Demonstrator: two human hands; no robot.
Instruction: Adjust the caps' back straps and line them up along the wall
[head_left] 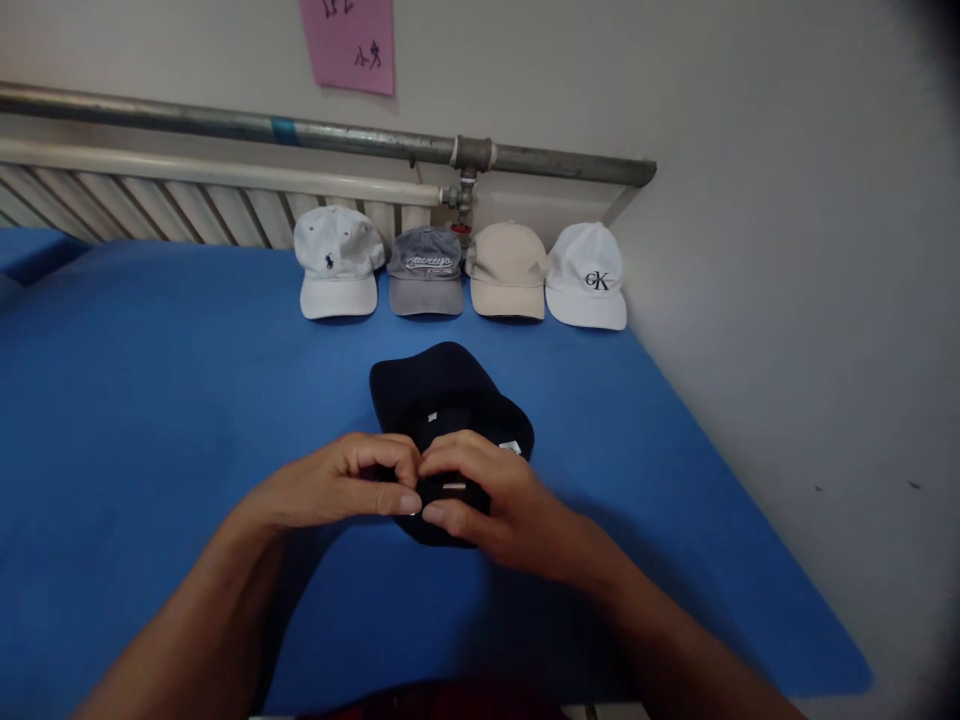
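A dark navy baseball cap [427,380] lies upside down on the blue surface, its brim pointing away from me and its inside facing up. White labels show within it. My left hand [352,480] is closed at the cap's near back edge, thumb and fingers pinching there. Close against it, my right hand [487,495] also has fingers and thumb closed on the same back part, by the strap. A small metallic piece shows beneath the right fingers. What exactly the fingertips grip is partly hidden.
Along the back stand a white cap [337,265], a grey cap [426,270], a beige cap [507,270] and another white cap [586,275]. Behind them are a radiator [210,215] and a metal pipe [360,137]. A wall [787,300] borders the blue surface [187,400] on the right.
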